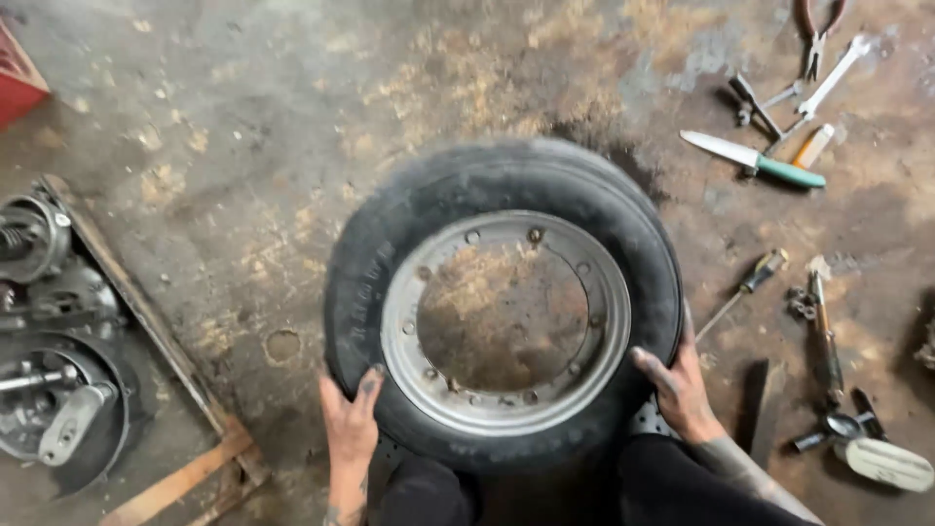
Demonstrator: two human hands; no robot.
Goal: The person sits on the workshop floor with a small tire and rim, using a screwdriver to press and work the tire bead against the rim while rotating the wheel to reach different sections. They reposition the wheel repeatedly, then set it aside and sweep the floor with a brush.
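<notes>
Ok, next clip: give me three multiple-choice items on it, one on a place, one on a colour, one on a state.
1. Where does the knife lie?
A. on the floor, upper right of the tyre
B. inside the rim
C. in the left hand

2. What colour is the knife's handle?
A. red
B. green
C. yellow

3. How is the tyre held?
A. flat on the floor, untouched
B. by the right hand alone
C. tilted up, a hand on each lower side

Answers:
1 A: it lies among the tools, apart from the tyre.
2 B: the handle is green, the blade pale.
3 C: both hands grip the tyre's lower edge, left and right, with the floor seen through the rim.
</notes>
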